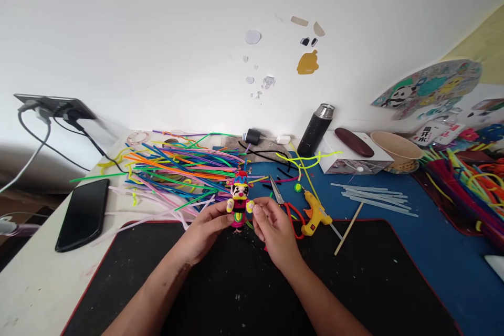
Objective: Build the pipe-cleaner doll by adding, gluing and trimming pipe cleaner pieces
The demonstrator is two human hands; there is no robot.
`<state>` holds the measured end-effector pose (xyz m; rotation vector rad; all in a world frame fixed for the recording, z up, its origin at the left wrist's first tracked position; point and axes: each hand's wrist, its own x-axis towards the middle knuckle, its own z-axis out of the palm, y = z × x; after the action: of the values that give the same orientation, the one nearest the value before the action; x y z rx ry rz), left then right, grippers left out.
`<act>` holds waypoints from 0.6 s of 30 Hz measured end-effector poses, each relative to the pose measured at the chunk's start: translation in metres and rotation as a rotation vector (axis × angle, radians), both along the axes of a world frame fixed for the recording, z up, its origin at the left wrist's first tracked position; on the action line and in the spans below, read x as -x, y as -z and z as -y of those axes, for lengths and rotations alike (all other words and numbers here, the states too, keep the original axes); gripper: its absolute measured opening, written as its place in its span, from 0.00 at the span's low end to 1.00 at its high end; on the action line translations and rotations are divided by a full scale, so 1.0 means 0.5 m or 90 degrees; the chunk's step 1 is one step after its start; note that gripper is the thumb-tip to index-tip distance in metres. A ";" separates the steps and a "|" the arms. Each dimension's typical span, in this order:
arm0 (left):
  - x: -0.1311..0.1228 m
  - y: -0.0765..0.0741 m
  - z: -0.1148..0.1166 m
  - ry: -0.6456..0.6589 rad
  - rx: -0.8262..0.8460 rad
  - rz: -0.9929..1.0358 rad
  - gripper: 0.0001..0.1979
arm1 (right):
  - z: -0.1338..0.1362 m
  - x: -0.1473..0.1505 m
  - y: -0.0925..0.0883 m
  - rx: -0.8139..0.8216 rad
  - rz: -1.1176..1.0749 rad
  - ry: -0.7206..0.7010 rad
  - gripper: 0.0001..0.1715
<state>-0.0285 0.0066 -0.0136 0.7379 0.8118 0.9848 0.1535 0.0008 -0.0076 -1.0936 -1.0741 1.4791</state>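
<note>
Gripping the doll [238, 200] upright over the far edge of the black mat [236, 294], with its front toward the camera. Closed on one side of it with the thumb and fingers of the left hand [208, 227]; closed at its yellow paw on the other side with the thumb and fingers of the right hand [276, 228]. Unable to tell how the fingertips lie behind it. Coloured in pink on the body, with blue, yellow and red on the hat. Beyond the left hand, strewn with many-coloured pipe cleaners [185, 165]. Beyond the right hand, lying with scissors [276, 190] just beside a yellow glue gun [314, 215], then near a wooden stick [349, 229] and a loose row of glue sticks [374, 197]. Farther back, lined along the wall [177, 47] with a black flask [315, 131], a white box [350, 163] under a dark red case [354, 142], and a basket [397, 146]. At far left, set with a phone [83, 215].
</note>
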 end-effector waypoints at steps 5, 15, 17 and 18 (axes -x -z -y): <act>-0.004 -0.002 0.001 -0.006 0.012 0.012 0.13 | 0.004 0.000 -0.001 0.009 0.001 -0.004 0.28; -0.006 -0.002 0.001 0.007 0.004 -0.002 0.14 | 0.001 0.001 0.001 0.021 0.006 -0.007 0.29; -0.006 0.002 0.002 0.007 0.004 -0.003 0.15 | 0.002 0.001 0.001 0.025 0.002 -0.008 0.30; -0.006 0.005 0.001 0.004 0.004 -0.002 0.15 | 0.002 0.000 0.000 0.027 0.001 -0.009 0.30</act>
<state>-0.0257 0.0060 -0.0160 0.7368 0.8141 0.9750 0.1533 -0.0001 -0.0077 -1.1187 -1.0572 1.5186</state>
